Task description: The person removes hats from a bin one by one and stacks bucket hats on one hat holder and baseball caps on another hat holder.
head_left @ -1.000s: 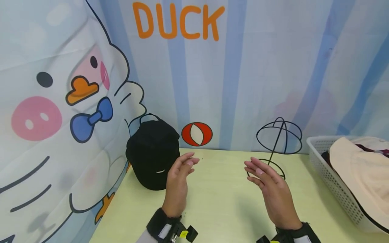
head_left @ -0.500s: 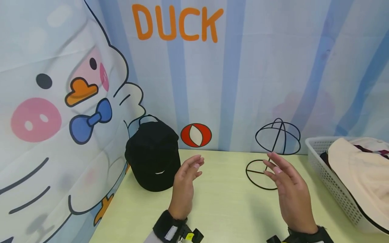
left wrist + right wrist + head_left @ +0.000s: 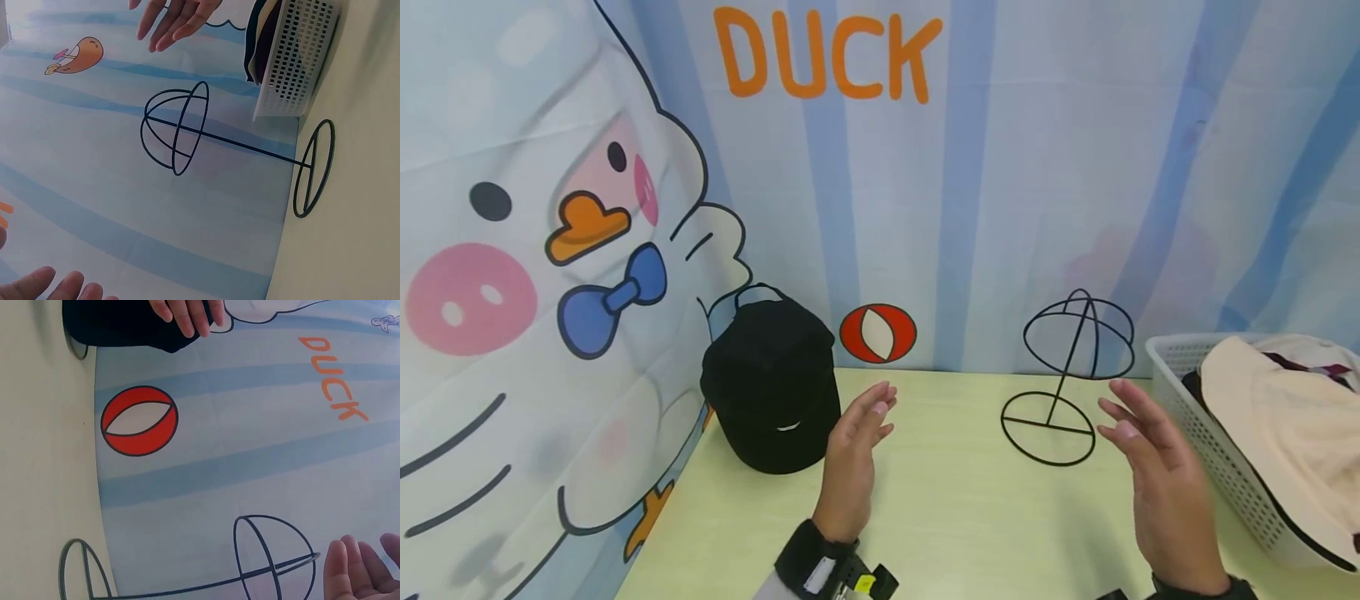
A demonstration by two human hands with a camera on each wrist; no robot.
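My left hand (image 3: 853, 462) is raised over the table, fingers extended and relaxed, holding nothing. Nearest to it is a black baseball cap (image 3: 771, 375), standing at the back left with its brim toward me; a thin dark loop (image 3: 760, 288) shows behind its top. My right hand (image 3: 1172, 492) hovers between a black wire hat stand (image 3: 1078, 342) and the basket, its fingers spread and loosely bent around nothing. The stand is upright and bare, its round base on the table. In the left wrist view, the right hand (image 3: 178, 22) appears beyond the stand's domed top.
A white perforated basket (image 3: 1232, 483) at the right holds a cream hat (image 3: 1292, 433) and other folded items. The pale yellow table (image 3: 955, 500) meets a printed blue curtain (image 3: 895, 208) at the back. The red and white ball (image 3: 877, 333) is only printed on it.
My right hand has moved right, from in front of the stand's base toward the basket, uncovering the base. The left hand has shifted slightly right, away from the cap. Cap and stand stay put.
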